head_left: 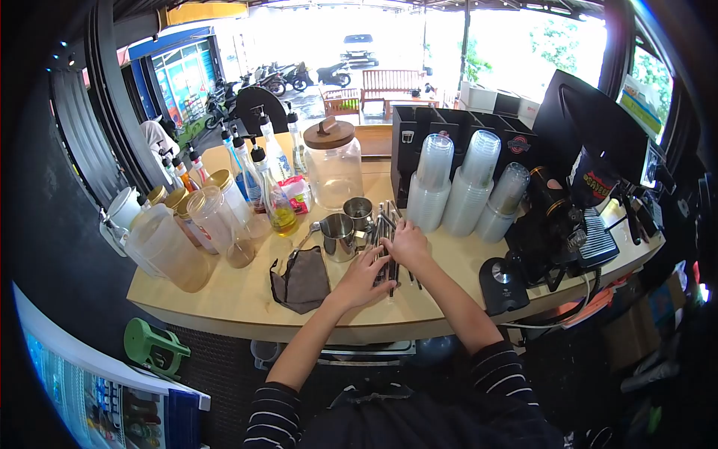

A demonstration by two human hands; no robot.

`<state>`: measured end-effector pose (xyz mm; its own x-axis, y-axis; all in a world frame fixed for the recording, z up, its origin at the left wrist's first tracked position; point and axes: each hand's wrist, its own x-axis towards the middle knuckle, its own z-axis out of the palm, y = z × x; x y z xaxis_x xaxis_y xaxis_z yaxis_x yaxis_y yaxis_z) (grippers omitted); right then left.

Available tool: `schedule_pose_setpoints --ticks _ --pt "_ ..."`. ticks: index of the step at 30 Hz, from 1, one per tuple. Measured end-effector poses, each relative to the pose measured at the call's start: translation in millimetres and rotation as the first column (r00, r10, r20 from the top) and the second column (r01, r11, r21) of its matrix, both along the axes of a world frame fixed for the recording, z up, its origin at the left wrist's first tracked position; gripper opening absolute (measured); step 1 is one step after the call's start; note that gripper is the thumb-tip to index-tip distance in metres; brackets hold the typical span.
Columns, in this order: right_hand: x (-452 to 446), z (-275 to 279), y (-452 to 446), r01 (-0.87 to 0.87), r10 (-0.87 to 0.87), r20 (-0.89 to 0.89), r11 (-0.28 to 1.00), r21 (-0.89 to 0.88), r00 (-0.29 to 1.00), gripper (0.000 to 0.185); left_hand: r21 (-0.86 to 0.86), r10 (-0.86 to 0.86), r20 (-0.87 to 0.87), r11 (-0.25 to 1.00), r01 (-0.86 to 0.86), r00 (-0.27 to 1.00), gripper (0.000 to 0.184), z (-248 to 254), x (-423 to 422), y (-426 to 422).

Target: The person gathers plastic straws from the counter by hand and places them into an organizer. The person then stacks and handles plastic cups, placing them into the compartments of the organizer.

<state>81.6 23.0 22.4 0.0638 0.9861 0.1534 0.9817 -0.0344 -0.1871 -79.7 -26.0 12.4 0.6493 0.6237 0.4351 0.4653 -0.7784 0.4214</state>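
A loose bundle of thin dark and silvery sticks (pixel 385 224), perhaps straws or stirrers, lies lengthwise on the wooden counter. My left hand (pixel 362 278) rests over its near part, fingers outstretched and thumb apart. Farther up, my right hand (pixel 409 244) has its fingers curled on the sticks from the right side; their tips are partly hidden. Just left of the bundle stand a steel pitcher (pixel 339 238) and a smaller metal cup (pixel 358 213) behind it. A crumpled grey-brown cloth (pixel 302 280) lies beside my left wrist.
Stacked clear plastic cups (pixel 426 206) stand to the right, before a black organizer (pixel 411 142). A coffee machine (pixel 557 232) and black tamping stand (pixel 503 286) lie farther right. Syrup bottles (pixel 280 213), a lidded glass jar (pixel 333 176) and plastic jugs (pixel 166 247) crowd the left.
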Motion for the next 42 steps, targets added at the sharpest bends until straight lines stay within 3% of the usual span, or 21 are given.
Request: schedule_pose_setpoints --ticks 2,8,11,18,24,26,32,38,42 --pt "-2 -1 1 0.041 -0.041 -0.021 0.999 0.014 0.999 0.077 -0.001 0.056 -0.144 0.998 -0.057 0.988 0.057 -3 0 3" --pt "6 -15 13 -0.022 0.024 -0.081 0.999 0.024 0.996 0.077 -0.07 0.097 -0.16 0.992 -0.11 0.982 0.059 -10 -2 0" --pt "17 -11 13 -0.062 0.057 -0.14 0.998 -0.032 0.989 0.066 -0.042 0.211 -0.291 0.972 -0.233 0.933 0.06 -8 -2 -3" --pt "22 -4 8 -0.054 0.049 -0.204 0.998 -0.02 0.978 0.05 0.03 0.284 -0.299 0.957 -0.289 0.911 0.055 -7 11 -10" --pt "37 -8 12 -0.116 0.111 -0.145 0.993 -0.025 0.983 0.037 0.167 0.404 -0.292 0.914 -0.37 0.867 0.043 -14 30 9" --pt "39 -8 10 -0.121 0.118 -0.136 0.992 -0.017 0.984 0.035 0.292 0.492 -0.274 0.861 -0.416 0.827 0.032 -21 39 19" --pt "38 -1 3 -0.085 0.084 -0.114 0.996 -0.003 0.99 0.026 0.238 0.526 -0.423 0.85 -0.47 0.738 0.019 -9 60 31" --pt "47 -1 1 -0.073 0.067 -0.127 0.997 -0.039 0.99 0.019 0.278 0.563 -0.332 0.825 -0.492 0.757 0.033 -18 58 28" --pt "52 11 4 -0.071 0.053 -0.108 0.983 -0.17 0.993 0.017 0.277 0.523 -0.288 0.847 -0.454 0.802 0.042 -7 53 13"
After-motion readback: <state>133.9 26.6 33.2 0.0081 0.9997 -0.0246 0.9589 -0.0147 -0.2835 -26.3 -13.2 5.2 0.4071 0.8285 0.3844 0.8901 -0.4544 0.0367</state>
